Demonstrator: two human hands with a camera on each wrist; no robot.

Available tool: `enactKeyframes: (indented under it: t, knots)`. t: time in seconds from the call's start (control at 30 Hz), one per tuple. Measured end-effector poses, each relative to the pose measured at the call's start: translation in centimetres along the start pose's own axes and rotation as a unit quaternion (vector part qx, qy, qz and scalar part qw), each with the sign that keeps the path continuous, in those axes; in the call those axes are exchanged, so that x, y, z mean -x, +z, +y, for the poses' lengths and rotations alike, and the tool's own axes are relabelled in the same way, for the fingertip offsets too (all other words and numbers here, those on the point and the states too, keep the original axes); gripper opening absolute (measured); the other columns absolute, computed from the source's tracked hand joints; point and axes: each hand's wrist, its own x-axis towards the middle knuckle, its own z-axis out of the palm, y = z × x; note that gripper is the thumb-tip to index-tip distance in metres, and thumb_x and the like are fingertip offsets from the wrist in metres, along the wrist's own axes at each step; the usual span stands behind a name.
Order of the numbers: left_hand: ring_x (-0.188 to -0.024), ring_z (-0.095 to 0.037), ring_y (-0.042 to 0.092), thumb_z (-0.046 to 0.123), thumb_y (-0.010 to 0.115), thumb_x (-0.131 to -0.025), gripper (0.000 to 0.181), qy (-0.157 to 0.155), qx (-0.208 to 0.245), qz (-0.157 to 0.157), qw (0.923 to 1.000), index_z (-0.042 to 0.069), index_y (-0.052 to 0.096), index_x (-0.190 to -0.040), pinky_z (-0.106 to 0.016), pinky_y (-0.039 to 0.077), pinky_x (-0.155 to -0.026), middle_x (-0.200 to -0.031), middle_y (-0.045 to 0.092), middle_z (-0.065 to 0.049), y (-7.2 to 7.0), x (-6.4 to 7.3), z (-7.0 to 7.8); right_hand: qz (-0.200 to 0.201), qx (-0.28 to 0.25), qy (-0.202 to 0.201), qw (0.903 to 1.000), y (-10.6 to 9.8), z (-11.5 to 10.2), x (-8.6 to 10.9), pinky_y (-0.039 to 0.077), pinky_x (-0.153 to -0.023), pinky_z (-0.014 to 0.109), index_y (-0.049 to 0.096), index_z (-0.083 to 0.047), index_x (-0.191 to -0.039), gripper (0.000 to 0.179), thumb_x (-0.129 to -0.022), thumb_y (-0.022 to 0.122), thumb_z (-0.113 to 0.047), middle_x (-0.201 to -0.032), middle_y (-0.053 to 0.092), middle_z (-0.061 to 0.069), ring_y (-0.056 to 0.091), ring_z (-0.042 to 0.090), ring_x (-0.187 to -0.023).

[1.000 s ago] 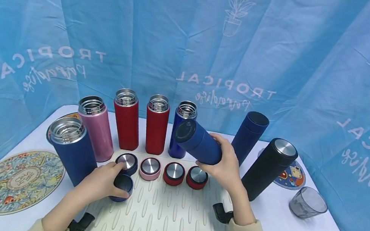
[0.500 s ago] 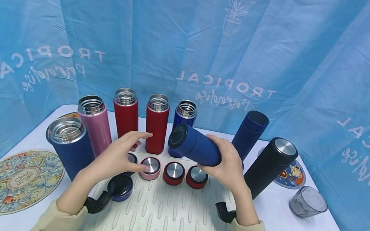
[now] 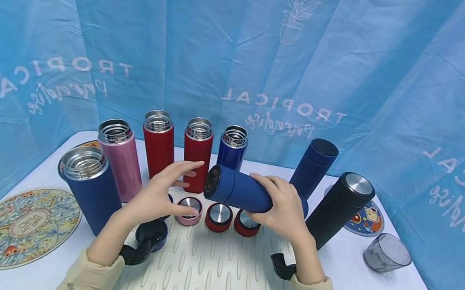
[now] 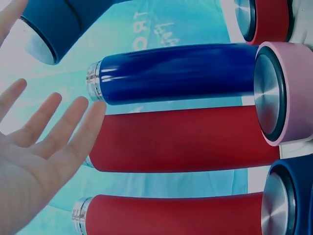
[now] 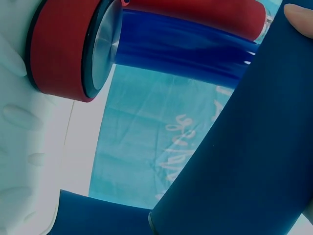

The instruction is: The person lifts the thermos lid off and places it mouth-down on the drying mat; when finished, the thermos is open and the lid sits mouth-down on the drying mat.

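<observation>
My right hand [image 3: 287, 211] grips a matte dark-blue thermos bottle [image 3: 242, 190] by its lower body, held above the mat. It lies almost level, its dark round lid end [image 3: 212, 182] pointing left. Apart from that end, my left hand [image 3: 153, 199] hovers with fingers spread and thumb away, holding nothing. In the left wrist view the bottle's end shows at upper left, beyond the fingers. Beneath the hands sit a pink lid [image 3: 189, 209], two red-sided lids [image 3: 218, 217], and a dark-blue lid [image 3: 153, 232] partly hidden by the left wrist strap. Another navy lid is mostly covered by the left hand.
Lidless bottles stand behind: pink [image 3: 120, 161], two red [image 3: 158, 148], shiny blue [image 3: 232, 152], with a wide navy one [image 3: 91, 196] at left. Right stand a capped navy bottle [image 3: 311, 170], a black bottle [image 3: 337, 212] and a grey glass [image 3: 387, 254]. The mat [image 3: 200, 275] is cream.
My left hand has left the dark-blue lids and moved right and up toward the held bottle. The bottle has tipped from slanted to nearly level, its lid end dropping.
</observation>
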Motion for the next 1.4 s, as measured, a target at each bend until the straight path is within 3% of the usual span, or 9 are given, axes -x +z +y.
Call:
enactKeyframes:
  t: [0.23, 0.43, 0.77, 1.2, 1.4]
  knots:
    - [-0.12, -0.026, 0.047, 0.018, 0.082, -0.068, 0.084, 0.034, 0.047, -0.021, 0.9981, 0.023, 0.039, -0.139, -0.04, 0.049, -0.088, -0.14, 0.036, -0.004, 0.7, -0.1, 0.0, -0.017, 0.037, -0.038, 0.9985, -0.1, -0.5, 0.1, 0.042, -0.089, 0.047, 0.051, -0.028, -0.131, 0.082, -0.057, 0.085, -0.034, -0.113, 0.059, 0.005, 0.053, 0.025, -0.104]
    - [-0.116, -0.03, 0.05, 0.009, 0.08, -0.07, 0.073, 0.046, 0.075, -0.036, 0.9954, 0.019, 0.047, -0.134, -0.044, 0.049, -0.088, -0.139, 0.035, -0.005, 1.4, -0.3, -0.1, -0.032, 0.071, -0.054, 0.9955, -0.1, -1.0, 0.1, 0.042, -0.089, 0.047, 0.053, -0.028, -0.13, 0.078, -0.058, 0.084, -0.036, -0.112, 0.06, 0.005, 0.055, 0.026, -0.103]
    - [-0.117, -0.032, 0.046, 0.007, 0.08, -0.069, 0.063, 0.036, 0.096, -0.034, 0.9942, 0.016, 0.05, -0.124, -0.046, 0.048, -0.088, -0.131, 0.042, -0.008, 1.7, -0.3, -0.6, -0.045, 0.137, -0.081, 0.9862, -0.4, -1.7, 0.2, 0.043, -0.088, 0.046, 0.051, -0.031, -0.131, 0.08, -0.058, 0.082, -0.042, -0.11, 0.062, 0.005, 0.058, 0.027, -0.1]
    - [-0.106, -0.03, 0.055, 0.005, 0.082, -0.065, 0.063, 0.029, 0.099, -0.009, 0.9946, 0.014, 0.055, -0.121, -0.041, 0.051, -0.083, -0.124, 0.05, -0.009, 1.5, -0.2, -0.7, -0.024, 0.153, -0.097, 0.9831, -0.4, -2.3, 0.3, 0.044, -0.087, 0.044, 0.054, -0.028, -0.128, 0.081, -0.054, 0.085, -0.04, -0.108, 0.062, 0.006, 0.056, 0.027, -0.097]
    - [-0.098, -0.029, 0.057, 0.01, 0.082, -0.066, 0.062, -0.017, 0.122, -0.014, 0.9923, 0.015, 0.055, -0.121, -0.044, 0.053, -0.08, -0.117, 0.053, -0.011, 1.3, -0.2, -0.7, -0.008, 0.162, -0.11, 0.9807, -0.5, -2.5, 0.3, 0.044, -0.086, 0.045, 0.056, -0.027, -0.127, 0.08, -0.053, 0.086, -0.039, -0.108, 0.061, 0.007, 0.056, 0.028, -0.096]
